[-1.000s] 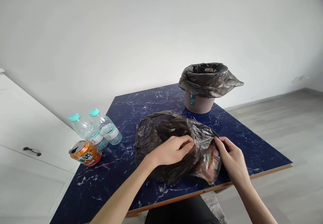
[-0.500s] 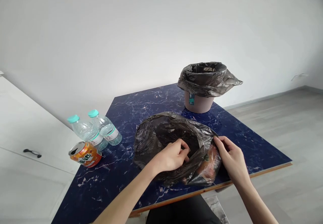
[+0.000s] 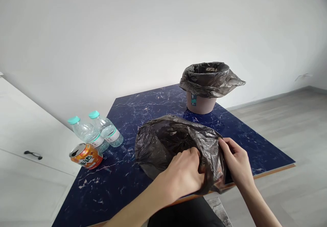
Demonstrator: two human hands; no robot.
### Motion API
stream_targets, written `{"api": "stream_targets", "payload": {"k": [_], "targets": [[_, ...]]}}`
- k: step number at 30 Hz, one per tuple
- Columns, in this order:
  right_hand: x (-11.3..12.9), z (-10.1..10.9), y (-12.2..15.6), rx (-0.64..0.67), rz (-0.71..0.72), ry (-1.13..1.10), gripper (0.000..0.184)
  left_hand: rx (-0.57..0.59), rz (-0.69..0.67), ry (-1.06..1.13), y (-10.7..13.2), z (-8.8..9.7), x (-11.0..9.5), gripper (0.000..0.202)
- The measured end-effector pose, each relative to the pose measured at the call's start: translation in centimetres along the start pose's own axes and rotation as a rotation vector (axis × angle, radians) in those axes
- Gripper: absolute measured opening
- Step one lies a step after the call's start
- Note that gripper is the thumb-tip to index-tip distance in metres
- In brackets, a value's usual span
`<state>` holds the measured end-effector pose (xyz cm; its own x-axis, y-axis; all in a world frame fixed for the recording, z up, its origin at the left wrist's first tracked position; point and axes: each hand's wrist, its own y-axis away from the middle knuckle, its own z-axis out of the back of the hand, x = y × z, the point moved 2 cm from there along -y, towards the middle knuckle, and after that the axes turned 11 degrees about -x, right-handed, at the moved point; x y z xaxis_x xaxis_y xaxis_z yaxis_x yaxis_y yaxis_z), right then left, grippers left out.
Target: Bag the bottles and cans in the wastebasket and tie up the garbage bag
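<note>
A black plastic garbage bag (image 3: 158, 145) lies with its mouth open at the near edge of the blue marbled table (image 3: 143, 101). My right hand (image 3: 236, 157) pinches the bag's right rim between thumb and fingers. Inside the mouth, my left hand (image 3: 185, 169) is curled, its fingertips hidden by the plastic. Against the bag's right wall, close to those fingers, shows part of an orange-red item (image 3: 202, 164); its kind cannot be made out.
At the back right stands a pinkish bin (image 3: 204, 106) lined with another black bag (image 3: 212, 89). On the left are two clear bottles with turquoise caps, a front one (image 3: 87, 133) and a rear one (image 3: 108, 130), beside an opened orange drink can (image 3: 88, 157).
My left hand has moved right and nearer to me, deeper against the bag's right wall. The bag's right side has shifted and bunched up. My right hand keeps its pinch.
</note>
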<state>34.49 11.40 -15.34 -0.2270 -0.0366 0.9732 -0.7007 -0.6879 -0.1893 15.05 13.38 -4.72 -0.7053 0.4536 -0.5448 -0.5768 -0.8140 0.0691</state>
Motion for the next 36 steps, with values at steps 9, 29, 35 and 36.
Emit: {"api": "stream_targets", "payload": {"k": [9, 29, 35, 36], "targets": [[0.2, 0.1, 0.0, -0.010, -0.022, -0.006, 0.046, -0.074, -0.035, -0.165, 0.2, -2.1, -1.7, 0.051], [-1.1, 0.4, -0.1, -0.070, -0.121, -0.037, 0.043, -0.319, 0.027, 0.141, 1.7, -1.4, 2.9, 0.075], [-1.4, 0.3, -0.2, -0.069, -0.122, -0.052, 0.041, -0.386, 0.205, 0.407, 3.1, -0.2, 3.8, 0.081], [-1.5, 0.3, -0.2, -0.071, -0.119, -0.056, 0.040, -0.389, 0.217, 0.466, 3.3, 0.0, 3.8, 0.080]]}}
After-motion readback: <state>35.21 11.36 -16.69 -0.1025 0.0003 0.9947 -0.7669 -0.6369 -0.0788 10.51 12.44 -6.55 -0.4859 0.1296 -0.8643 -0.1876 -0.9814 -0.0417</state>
